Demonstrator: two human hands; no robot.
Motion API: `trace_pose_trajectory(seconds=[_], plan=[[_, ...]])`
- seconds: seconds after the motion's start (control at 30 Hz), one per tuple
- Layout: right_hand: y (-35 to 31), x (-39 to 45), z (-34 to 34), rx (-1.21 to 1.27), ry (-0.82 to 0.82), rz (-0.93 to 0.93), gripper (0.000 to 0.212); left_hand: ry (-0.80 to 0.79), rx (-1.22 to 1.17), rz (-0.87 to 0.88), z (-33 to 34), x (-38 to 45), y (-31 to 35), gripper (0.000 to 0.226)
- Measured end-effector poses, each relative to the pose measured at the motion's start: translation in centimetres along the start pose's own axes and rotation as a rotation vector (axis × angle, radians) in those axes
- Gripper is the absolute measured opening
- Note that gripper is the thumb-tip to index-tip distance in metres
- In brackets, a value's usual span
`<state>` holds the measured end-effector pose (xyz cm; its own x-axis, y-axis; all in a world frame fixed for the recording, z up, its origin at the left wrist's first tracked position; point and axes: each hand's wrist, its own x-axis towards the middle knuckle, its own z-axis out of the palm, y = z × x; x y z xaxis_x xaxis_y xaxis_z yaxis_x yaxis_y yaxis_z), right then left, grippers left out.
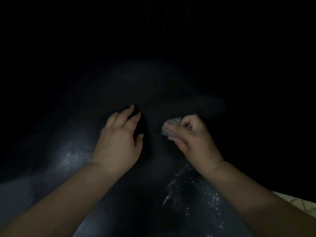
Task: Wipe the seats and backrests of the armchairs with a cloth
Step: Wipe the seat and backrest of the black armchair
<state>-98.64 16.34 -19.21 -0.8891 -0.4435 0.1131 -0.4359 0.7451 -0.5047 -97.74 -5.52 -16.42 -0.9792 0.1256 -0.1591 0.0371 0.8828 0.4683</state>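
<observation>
The scene is very dark. A black, shiny armchair seat fills the lower and middle view, with wet speckles on it near my right wrist. My left hand rests on the dark surface with fingers spread and slightly bent, their tips sinking into a dark fold. My right hand grips a small bunched grey cloth and holds it against the seat. The backrest beyond is lost in darkness.
A strip of pale, marbled floor shows at the lower right edge, beside the chair. Everything above and around the seat is black and cannot be made out.
</observation>
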Motion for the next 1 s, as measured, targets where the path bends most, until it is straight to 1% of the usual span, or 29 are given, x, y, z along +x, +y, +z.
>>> trace_pose_trajectory(seconds=[0.03,0.07,0.1,0.17,0.2,0.23,0.27,0.3,0.33,0.37,0.4,0.43,0.47,0.5,0.53,0.57,0.63,0.7,0.73,0.77,0.8,0.83,0.87,0.9,0.93,0.97,1.0], plan=[[0.6,0.4,-0.3,0.018,0.040,0.020,0.022,-0.001,0.001,0.010,0.2,0.1,0.4,0.056],[1.9,0.9,-0.8,-0.013,0.128,0.071,0.024,-0.002,0.007,0.023,0.3,0.2,0.6,0.056],[3.0,1.6,-1.7,-0.002,0.172,0.193,0.027,-0.006,0.017,0.039,0.4,0.4,0.8,0.057],[4.6,2.7,-3.3,-0.062,0.168,0.222,0.029,-0.037,0.068,0.078,0.6,0.7,0.9,0.060],[5.1,2.4,-3.6,0.022,0.197,0.286,0.028,-0.064,0.104,0.091,0.6,0.9,1.0,0.062],[4.7,1.5,-3.7,0.037,0.203,0.357,0.027,-0.092,0.134,0.091,0.7,1.0,1.2,0.065],[4.1,0.2,-3.3,0.034,0.207,0.380,0.026,-0.112,0.152,0.086,0.7,1.1,1.3,0.067],[3.3,-1.9,-2.4,0.085,0.217,0.376,0.023,-0.121,0.159,0.080,0.8,1.1,1.5,0.069],[1.7,-3.3,-1.4,0.171,0.203,0.451,0.017,-0.122,0.159,0.076,0.8,1.1,1.7,0.069],[0.5,-4.7,-0.7,0.218,0.156,0.441,0.013,-0.120,0.154,0.075,0.8,0.9,1.9,0.070],[-0.4,-5.8,0.0,0.217,0.107,0.382,0.015,-0.119,0.151,0.076,0.9,0.7,2.1,0.069],[-0.9,-6.2,0.7,0.259,0.075,0.350,0.022,-0.121,0.151,0.079,0.9,0.5,2.2,0.069],[-0.8,-6.0,0.4,0.267,0.031,0.360,0.029,-0.126,0.154,0.084,1.0,0.2,2.3,0.070],[-0.4,-5.4,0.0,0.242,0.071,0.349,0.032,-0.132,0.157,0.088,1.1,-0.1,2.3,0.070],[0.3,-4.6,-0.4,0.220,0.127,0.346,0.030,-0.137,0.159,0.091,1.1,-0.3,2.2,0.069],[1.2,-3.8,-0.8,0.174,0.177,0.349,0.025,-0.141,0.163,0.096,1.1,-0.5,2.1,0.069],[2.1,-3.2,-2.5,0.027,0.236,0.374,0.006,-0.140,0.175,0.103,1.2,-1.0,1.7,0.069],[2.6,-5.3,-2.6,-0.022,0.280,0.459,0.025,-0.136,0.174,0.109,1.2,-1.3,1.6,0.068],[2.1,-6.8,-2.1,-0.041,0.280,0.504,0.028,-0.131,0.169,0.111,1.2,-1.5,1.5,0.068],[1.2,-8.4,-1.0,-0.028,0.259,0.490,0.028,-0.126,0.166,0.112,1.2,-1.6,1.6,0.068],[-0.1,-9.4,0.1,0.000,0.276,0.474,0.028,-0.125,0.164,0.111,1.2,-1.7,1.6,0.068],[-1.6,-9.8,0.8,-0.020,0.253,0.425,0.026,-0.129,0.166,0.109,1.3,-1.8,1.6,0.068],[-2.9,-9.8,1.5,0.035,0.227,0.378,0.028,-0.136,0.167,0.109,1.3,-2.0,1.6,0.068],[-3.8,-9.2,1.9,0.103,0.174,0.291,0.029,-0.144,0.167,0.111,1.3,-2.2,1.6,0.068],[-4.1,-8.1,1.9,0.159,0.164,0.251,0.027,-0.150,0.168,0.115,1.3,-2.4,1.6,0.069],[-3.9,-6.9,1.7,0.159,0.156,0.284,0.019,-0.156,0.173,0.119,1.2,-2.7,1.6,0.069],[-3.3,-6.1,1.3,0.111,0.190,0.311,0.009,-0.163,0.181,0.123,1.2,-2.9,1.5,0.069]])
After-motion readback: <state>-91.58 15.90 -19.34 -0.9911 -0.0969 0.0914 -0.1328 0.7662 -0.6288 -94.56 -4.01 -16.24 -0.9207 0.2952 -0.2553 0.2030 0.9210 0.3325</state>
